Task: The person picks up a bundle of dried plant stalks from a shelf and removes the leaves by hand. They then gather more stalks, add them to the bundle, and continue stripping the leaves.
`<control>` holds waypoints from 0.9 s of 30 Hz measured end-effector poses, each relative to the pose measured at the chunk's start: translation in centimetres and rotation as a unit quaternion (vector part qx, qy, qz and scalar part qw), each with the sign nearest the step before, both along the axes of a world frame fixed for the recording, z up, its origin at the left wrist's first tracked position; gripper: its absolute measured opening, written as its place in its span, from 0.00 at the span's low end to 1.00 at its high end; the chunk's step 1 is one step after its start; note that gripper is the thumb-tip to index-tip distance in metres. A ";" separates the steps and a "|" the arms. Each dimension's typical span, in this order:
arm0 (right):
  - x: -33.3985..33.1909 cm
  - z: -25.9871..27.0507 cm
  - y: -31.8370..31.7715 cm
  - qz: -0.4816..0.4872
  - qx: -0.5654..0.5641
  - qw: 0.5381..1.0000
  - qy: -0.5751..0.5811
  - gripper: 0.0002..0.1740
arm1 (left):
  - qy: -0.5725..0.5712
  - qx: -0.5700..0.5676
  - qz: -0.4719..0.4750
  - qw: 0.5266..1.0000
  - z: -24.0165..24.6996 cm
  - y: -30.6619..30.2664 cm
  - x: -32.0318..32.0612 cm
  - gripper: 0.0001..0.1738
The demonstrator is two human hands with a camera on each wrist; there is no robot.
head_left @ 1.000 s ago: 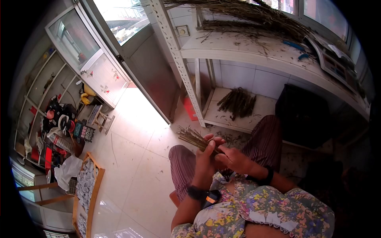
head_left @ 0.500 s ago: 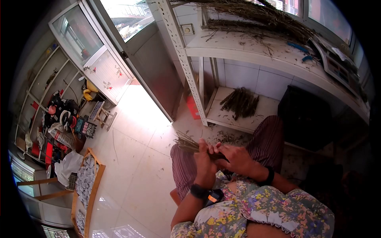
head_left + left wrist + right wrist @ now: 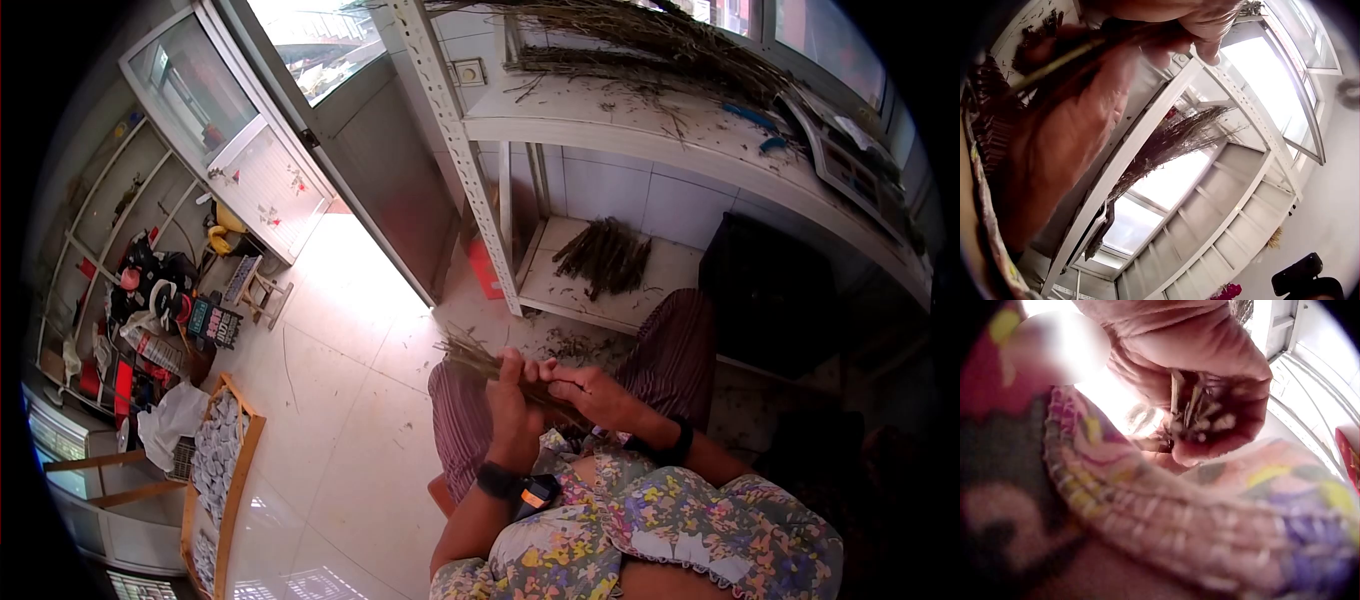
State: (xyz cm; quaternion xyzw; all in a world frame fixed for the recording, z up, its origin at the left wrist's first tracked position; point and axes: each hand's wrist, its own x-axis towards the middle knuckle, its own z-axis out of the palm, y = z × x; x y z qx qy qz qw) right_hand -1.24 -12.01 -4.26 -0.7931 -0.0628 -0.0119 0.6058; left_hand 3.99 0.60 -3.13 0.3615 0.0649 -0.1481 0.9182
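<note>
A bundle of thin dry stems lies in the left hand, whose fingers curl round it above the lap. Close against it, the right hand pinches stems at the near end of the bundle with thumb and fingers. The left wrist view shows one greenish stem running between the two hands. Several pale cut stem ends appear inside a curled palm in the right wrist view; the bundle's middle is hidden by fingers.
A pile of short stems lies on the lower shelf, beside a black box. Long dry branches and a blue-handled tool lie on the upper shelf. Plant scraps litter the floor; a wooden-framed tray stands left.
The right hand has shifted slightly along the bundle and its fingers have drawn together. The left hand keeps its grip, the bundle tilting a little. The head view has moved slightly.
</note>
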 end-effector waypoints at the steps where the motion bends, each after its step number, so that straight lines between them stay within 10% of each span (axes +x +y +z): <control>1: 0.0 -0.1 0.1 -0.019 0.015 1.000 -0.012 0.15 | -0.003 -0.006 -0.001 1.000 0.4 -0.4 -0.2 0.22; 10: 1.0 -0.7 -1.1 -0.061 0.162 0.983 -0.057 0.22 | 0.020 -0.097 0.050 0.994 -0.1 2.1 1.6 0.20; 19: 0.3 2.2 -1.6 0.008 -0.019 0.987 -0.159 0.49 | -0.038 -0.097 0.044 0.994 3.1 5.4 1.3 0.21; 27: 0.2 2.6 -1.3 0.066 -0.032 0.986 -0.149 0.53 | -0.040 -0.173 0.015 0.984 3.4 5.6 0.9 0.20</control>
